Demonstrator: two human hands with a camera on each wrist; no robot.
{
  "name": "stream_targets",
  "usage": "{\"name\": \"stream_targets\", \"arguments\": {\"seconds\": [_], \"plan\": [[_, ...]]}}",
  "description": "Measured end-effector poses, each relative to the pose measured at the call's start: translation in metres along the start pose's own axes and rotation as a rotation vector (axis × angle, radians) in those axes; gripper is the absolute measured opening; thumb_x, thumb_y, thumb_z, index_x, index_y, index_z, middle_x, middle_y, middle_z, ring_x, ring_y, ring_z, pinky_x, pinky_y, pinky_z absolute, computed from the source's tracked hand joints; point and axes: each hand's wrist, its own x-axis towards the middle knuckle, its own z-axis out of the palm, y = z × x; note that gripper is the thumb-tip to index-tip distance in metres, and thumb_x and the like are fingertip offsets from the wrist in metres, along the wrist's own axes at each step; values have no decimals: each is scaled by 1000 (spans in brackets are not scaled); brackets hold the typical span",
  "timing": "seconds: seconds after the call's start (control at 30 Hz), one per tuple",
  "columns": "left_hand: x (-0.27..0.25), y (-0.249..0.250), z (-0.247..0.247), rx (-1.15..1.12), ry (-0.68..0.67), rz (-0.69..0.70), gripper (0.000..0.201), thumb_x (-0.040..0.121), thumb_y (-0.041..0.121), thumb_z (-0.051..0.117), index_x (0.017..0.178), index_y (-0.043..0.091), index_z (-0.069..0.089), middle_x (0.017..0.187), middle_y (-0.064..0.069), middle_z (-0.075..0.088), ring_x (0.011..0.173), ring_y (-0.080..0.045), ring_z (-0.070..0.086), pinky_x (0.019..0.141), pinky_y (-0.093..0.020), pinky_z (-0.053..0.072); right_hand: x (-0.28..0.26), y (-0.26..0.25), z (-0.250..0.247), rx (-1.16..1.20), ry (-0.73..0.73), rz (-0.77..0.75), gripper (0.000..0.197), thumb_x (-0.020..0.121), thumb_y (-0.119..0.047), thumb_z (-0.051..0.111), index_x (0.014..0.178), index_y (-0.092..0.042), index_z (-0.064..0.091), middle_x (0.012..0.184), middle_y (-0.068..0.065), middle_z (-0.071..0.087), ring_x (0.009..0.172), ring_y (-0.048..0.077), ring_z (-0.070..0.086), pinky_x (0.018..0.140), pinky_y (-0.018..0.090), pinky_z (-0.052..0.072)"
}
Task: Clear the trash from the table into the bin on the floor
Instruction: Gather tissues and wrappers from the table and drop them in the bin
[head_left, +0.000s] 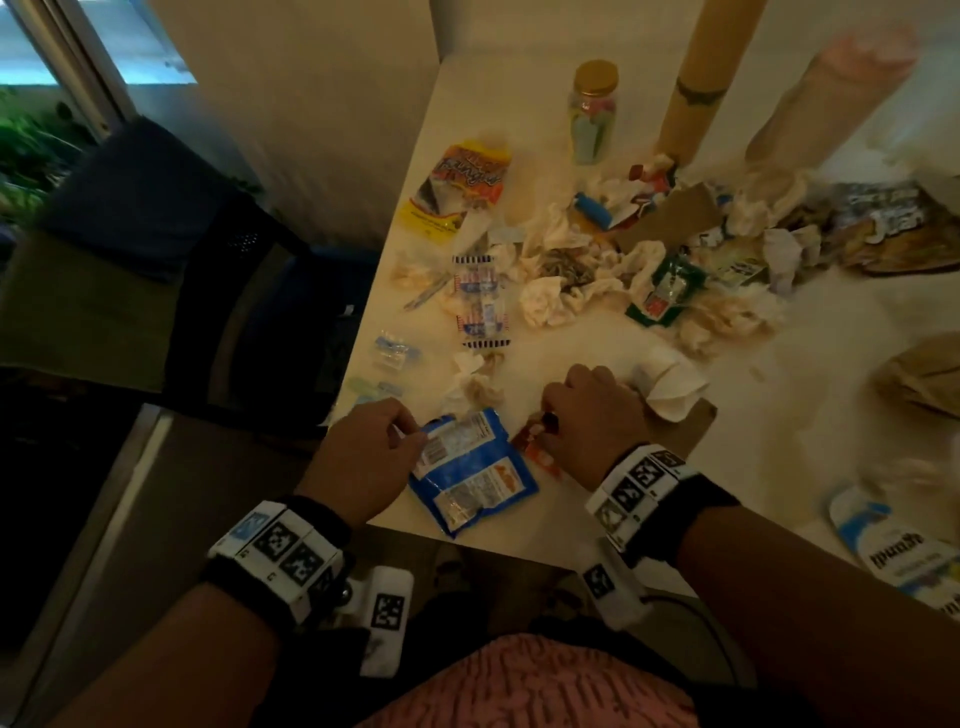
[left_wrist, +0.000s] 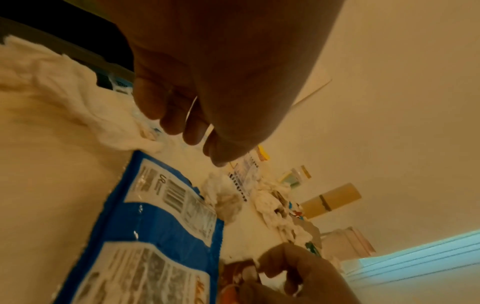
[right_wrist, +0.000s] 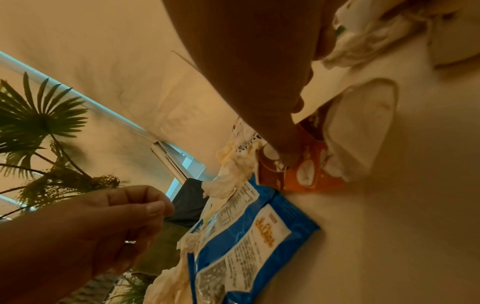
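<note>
A blue snack bag (head_left: 467, 473) lies flat near the front edge of the white table (head_left: 649, 509), with a small orange wrapper (head_left: 537, 449) just right of it. My left hand (head_left: 410, 436) hovers at the bag's top left corner, fingers loosely curled and holding nothing; in the right wrist view that hand (right_wrist: 153, 205) is clear of the bag (right_wrist: 249, 236). My right hand (head_left: 545, 421) pinches the orange wrapper (right_wrist: 311, 170), thumb pressed onto it. No bin is in view.
Crumpled tissues (head_left: 478, 387) and a white paper wad (head_left: 670, 384) lie just beyond my hands. A big heap of wrappers and tissues (head_left: 623, 260) fills the table's middle, with a jar (head_left: 592, 111) and a cardboard tube (head_left: 696, 104) behind. A dark chair (head_left: 234, 312) stands left of the table.
</note>
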Motion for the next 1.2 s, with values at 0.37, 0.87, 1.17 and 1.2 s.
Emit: {"name": "stream_targets", "arguments": {"seconds": [0.37,0.87,1.17,1.2], "plan": [[76,14,30,40,-18,84,46,78,58,66,101,23,47,88,2,58,78,-18,57,64,-33,48,-15,1,-17,361,-46,-22,29,76,-50,68,83,-30,47,75,-7,54,64,12,53,56,27,42],[39,-28,-39,-239,-53,128,19,94,20,60,112,23,65,107,11,63,99,-7,57,87,-27,47,59,-56,-7,486,-160,-2,56,80,-33,69,132,-22,49,128,4,54,112,21,57,90,31,47],[22,-81,-79,-388,42,-105,7,94,25,57,92,20,61,98,-3,59,82,-18,61,69,-31,52,70,-66,-5,309,-160,-20,9,81,-32,61,78,-26,55,104,5,44,79,22,51,77,34,46],[23,-87,-79,-371,25,-115,8,95,25,56,90,20,60,96,-4,60,81,-19,61,69,-36,50,66,-67,-11,354,-143,-47,9,80,-27,65,81,-22,58,102,4,43,82,21,51,77,31,43]]}}
